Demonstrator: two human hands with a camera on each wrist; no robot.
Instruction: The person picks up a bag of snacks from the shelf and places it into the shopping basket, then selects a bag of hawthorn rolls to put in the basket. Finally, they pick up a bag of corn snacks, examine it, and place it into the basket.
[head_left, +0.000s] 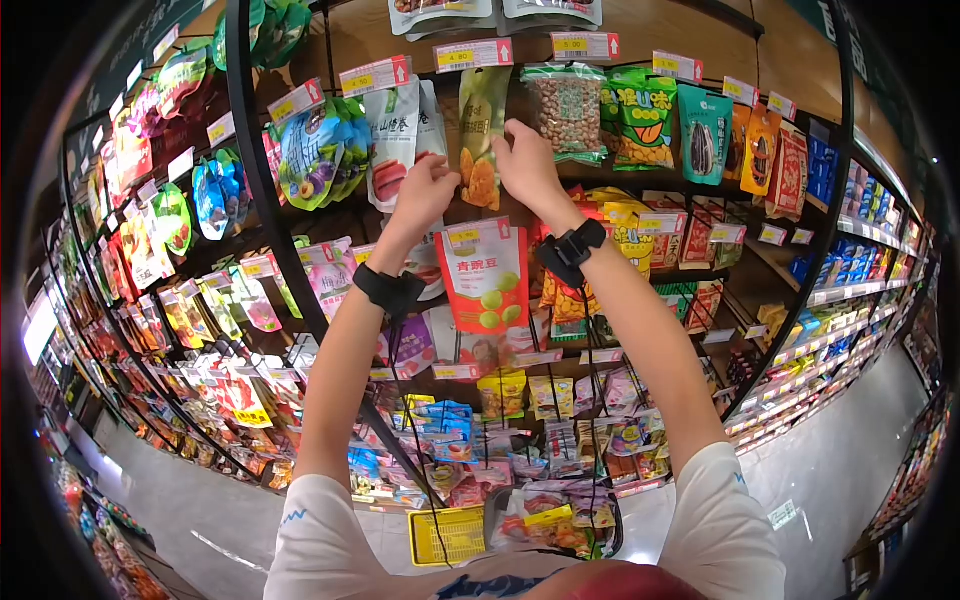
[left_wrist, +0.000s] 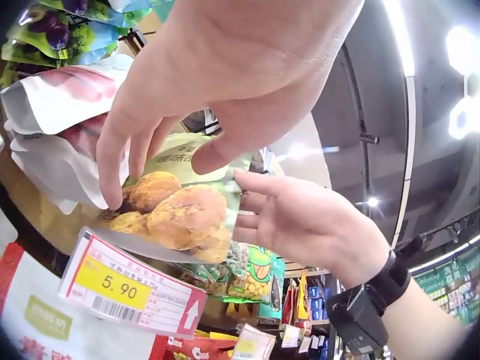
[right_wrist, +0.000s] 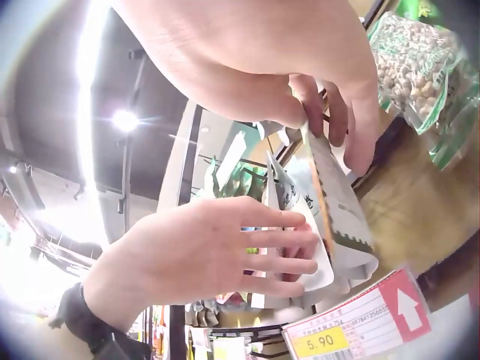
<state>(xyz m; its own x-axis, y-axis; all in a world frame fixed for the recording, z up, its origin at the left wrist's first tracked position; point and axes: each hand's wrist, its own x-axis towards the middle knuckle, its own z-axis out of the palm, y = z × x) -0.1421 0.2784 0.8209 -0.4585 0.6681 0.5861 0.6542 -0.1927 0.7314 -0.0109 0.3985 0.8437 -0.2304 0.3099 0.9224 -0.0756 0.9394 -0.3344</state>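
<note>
- Green snack pouch, printed with orange-brown pieces: hangs on the display rack in the upper middle of the head view, under a yellow price label. It sits between the two grips, which meet it from either side.
- Left grip: fingers nearly straight, laid flat along the pouch's left edge and lower face. It touches the pouch without closing round it.
- Right grip: fingertips curl over the pouch's upper right edge and pinch it. The rest of the pouch hangs below and left of this grip.
- White pouch: just left of the green one, against the left fingers.
- Peanut bag: just right of the right grip.
- Red pouch: directly below the green pouch, topped by a tag marked 5.90.
- Black wrist straps: one on each forearm.
- Yellow basket: lower middle of the head view.
</note>
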